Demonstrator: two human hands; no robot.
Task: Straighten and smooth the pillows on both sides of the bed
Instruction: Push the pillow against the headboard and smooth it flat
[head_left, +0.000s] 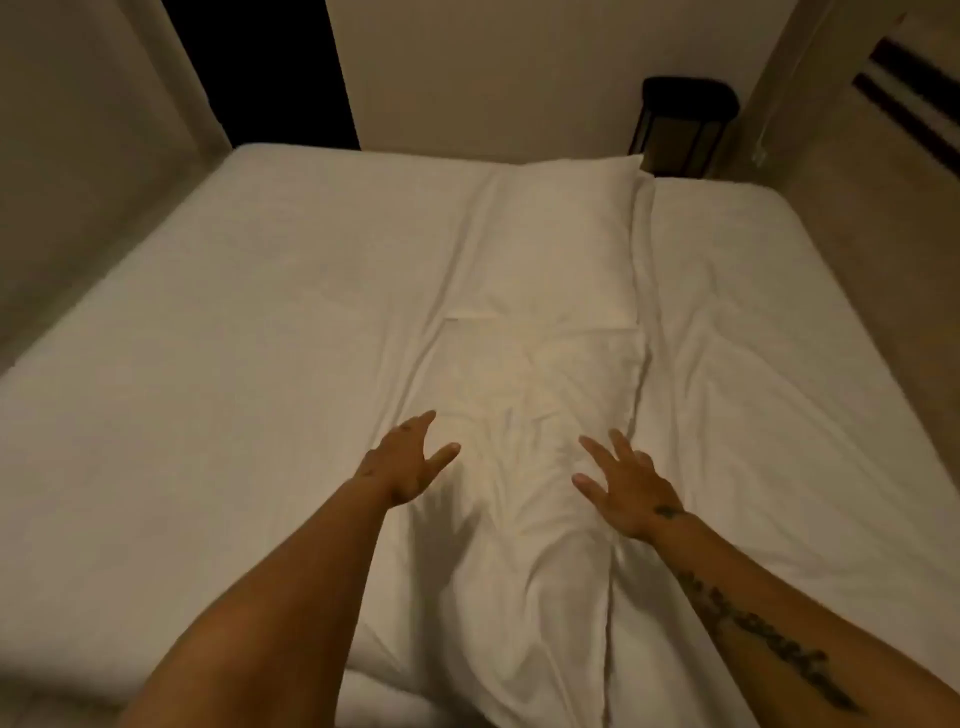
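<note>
Two white pillows lie end to end down the middle of the white bed (234, 322). The far pillow (561, 244) looks fairly smooth. The near pillow (530, 467) is wrinkled and creased. My left hand (405, 462) hovers at the near pillow's left edge, fingers spread, holding nothing. At the same pillow's right edge is my right hand (628, 488), with its fingers also apart and empty. Whether the palms touch the fabric I cannot tell.
A dark nightstand (680, 124) stands against the wall beyond the far edge of the bed, at the right. Walls close in on the left and right sides. A dark opening (260, 67) lies at the far left.
</note>
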